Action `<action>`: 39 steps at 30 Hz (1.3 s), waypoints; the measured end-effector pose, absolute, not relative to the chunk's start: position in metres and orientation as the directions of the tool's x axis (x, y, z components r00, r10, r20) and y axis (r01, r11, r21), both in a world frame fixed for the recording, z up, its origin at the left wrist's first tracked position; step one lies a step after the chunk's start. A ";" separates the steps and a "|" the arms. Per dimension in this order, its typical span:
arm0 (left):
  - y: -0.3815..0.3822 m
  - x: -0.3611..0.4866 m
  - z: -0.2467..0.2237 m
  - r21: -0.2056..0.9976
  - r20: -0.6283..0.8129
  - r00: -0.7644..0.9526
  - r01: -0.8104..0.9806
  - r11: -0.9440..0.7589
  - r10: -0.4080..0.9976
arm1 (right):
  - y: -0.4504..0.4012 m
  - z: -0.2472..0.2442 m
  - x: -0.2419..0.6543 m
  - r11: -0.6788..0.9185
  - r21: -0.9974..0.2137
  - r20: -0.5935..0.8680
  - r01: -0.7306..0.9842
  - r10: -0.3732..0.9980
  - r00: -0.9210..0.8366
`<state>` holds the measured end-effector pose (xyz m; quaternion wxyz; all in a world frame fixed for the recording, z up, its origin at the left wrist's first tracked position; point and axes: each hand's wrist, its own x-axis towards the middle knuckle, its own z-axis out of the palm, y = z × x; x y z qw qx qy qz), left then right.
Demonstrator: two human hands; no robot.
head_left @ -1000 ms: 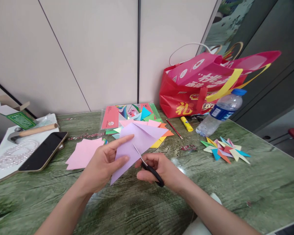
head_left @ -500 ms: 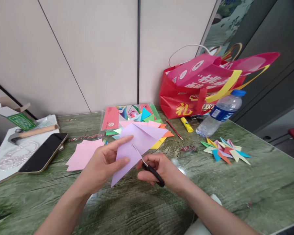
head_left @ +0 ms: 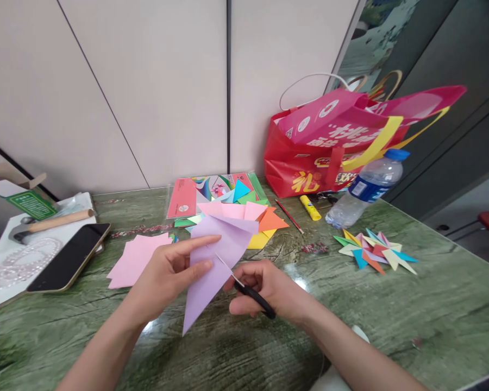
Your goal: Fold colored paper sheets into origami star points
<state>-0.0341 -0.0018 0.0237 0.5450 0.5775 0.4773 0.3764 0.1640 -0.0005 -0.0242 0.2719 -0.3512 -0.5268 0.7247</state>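
Observation:
My left hand (head_left: 173, 271) pinches a sheet of purple paper (head_left: 212, 271) between thumb and fingers, its folded corner hanging down. My right hand (head_left: 261, 288) grips black-handled scissors (head_left: 257, 300), whose blades lie across the purple paper from its right edge. Behind the paper is a loose pile of folded coloured pieces, with an orange piece (head_left: 272, 219) and a pink one (head_left: 224, 209). Left of my left hand lie pink sheets (head_left: 134, 260). A many-pointed coloured paper star (head_left: 377, 250) rests to the right.
A phone (head_left: 70, 258), a hammer (head_left: 61, 220) and a green box (head_left: 30, 202) are at the left. Toward the back right stand a red bag (head_left: 301, 157) and a tilted-looking bottle (head_left: 364, 190), near a yellow glue stick (head_left: 310, 208) and a pencil (head_left: 289, 216).
The purple paper has tilted, its lower corner hanging lower and its right corner moved left. The scissor blades have shifted slightly down and left. Both hands keep their holds.

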 end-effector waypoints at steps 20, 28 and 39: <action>-0.004 -0.031 0.021 0.990 -0.123 0.265 0.098 0.100 0.956 | 0.003 -0.019 0.171 -0.363 -0.925 -0.152 -0.117 0.631 -0.761; -0.007 -0.028 0.026 0.990 -0.115 0.247 0.108 0.090 0.962 | 0.001 -0.017 0.169 -0.309 -0.947 -0.146 -0.091 0.665 -0.733; -0.008 -0.028 0.029 0.981 -0.146 0.263 0.163 0.106 0.954 | 0.002 -0.024 0.165 -0.246 -0.964 -0.094 -0.098 0.665 -0.741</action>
